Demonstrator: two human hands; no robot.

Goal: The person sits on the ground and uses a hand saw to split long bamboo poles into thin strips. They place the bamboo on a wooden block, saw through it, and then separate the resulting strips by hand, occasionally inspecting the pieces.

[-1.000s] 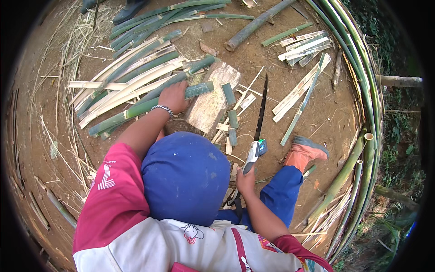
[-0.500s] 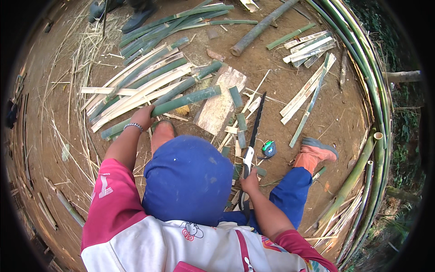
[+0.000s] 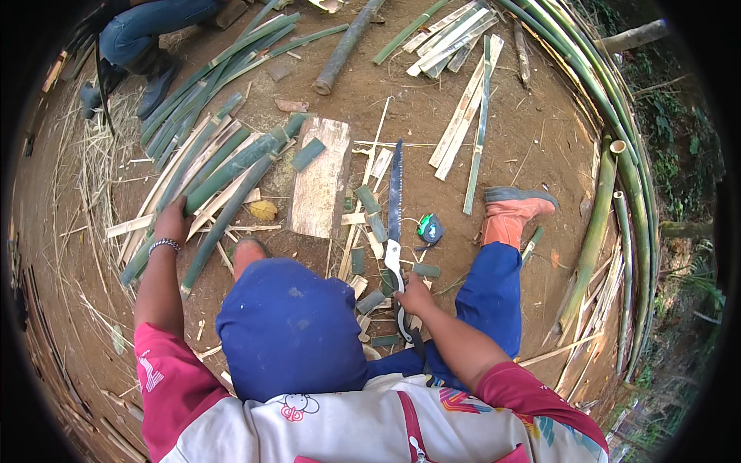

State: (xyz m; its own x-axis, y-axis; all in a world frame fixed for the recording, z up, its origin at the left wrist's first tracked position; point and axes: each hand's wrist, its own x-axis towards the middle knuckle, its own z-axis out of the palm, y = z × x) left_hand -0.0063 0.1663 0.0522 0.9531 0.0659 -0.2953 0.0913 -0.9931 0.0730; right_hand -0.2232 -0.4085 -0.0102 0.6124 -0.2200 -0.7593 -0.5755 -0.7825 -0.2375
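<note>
My left hand [image 3: 171,221] is closed round a green split bamboo length [image 3: 235,166], which lies over a pile of pale and green bamboo strips [image 3: 220,202]. My right hand [image 3: 415,295] grips the white and black handle of a hand saw [image 3: 396,197]. Its dark toothed blade points away from me, with nothing against it. Between the pile and the saw lies a flat wooden board [image 3: 324,197] with a short green bamboo offcut [image 3: 309,154] on it. Several more offcuts [image 3: 359,260] are scattered beside the saw.
A green and dark tape measure [image 3: 430,229] lies right of the saw. Split bamboo strips [image 3: 465,108] rest farther right, and long bamboo poles [image 3: 633,162] curve along the right edge. Another person's boots [image 3: 158,86] are at the far left. My orange boot [image 3: 519,214] stands at right.
My left hand has shifted the bamboo length away from the board and onto the pile. The view has turned, and more of the other person's legs shows. The saw stays in my right hand.
</note>
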